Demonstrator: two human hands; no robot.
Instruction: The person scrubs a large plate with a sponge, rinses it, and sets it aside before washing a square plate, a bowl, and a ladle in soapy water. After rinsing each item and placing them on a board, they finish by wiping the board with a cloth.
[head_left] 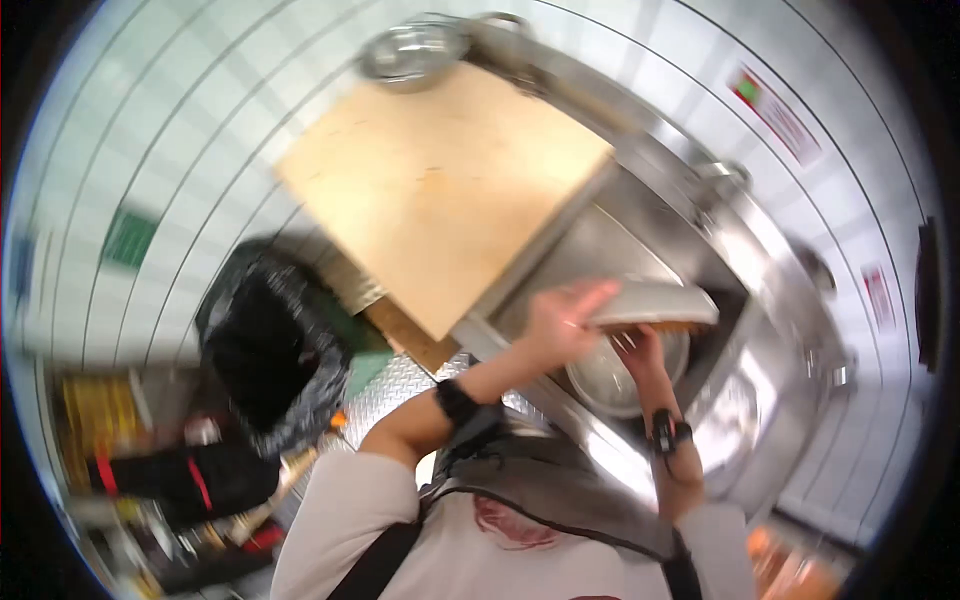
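Over a steel sink (640, 235), a white bowl (660, 300) is tipped onto its side, its orange-brown lower edge facing me. My left hand (562, 322) is closed on the bowl's left end, with a finger stretched along its outside. From below, my right hand (642, 352) reaches up to the orange-brown edge, its fingertips partly hidden by the bowl. Beneath both hands, a round, shiny bowl (610, 385) stands in the sink.
A large wooden board (440, 180) lies left of the sink, with a metal bowl (412, 55) at its far corner. A black-lined bin (265, 340) stands left of the counter. Tap fittings (722, 180) are along the sink's back edge.
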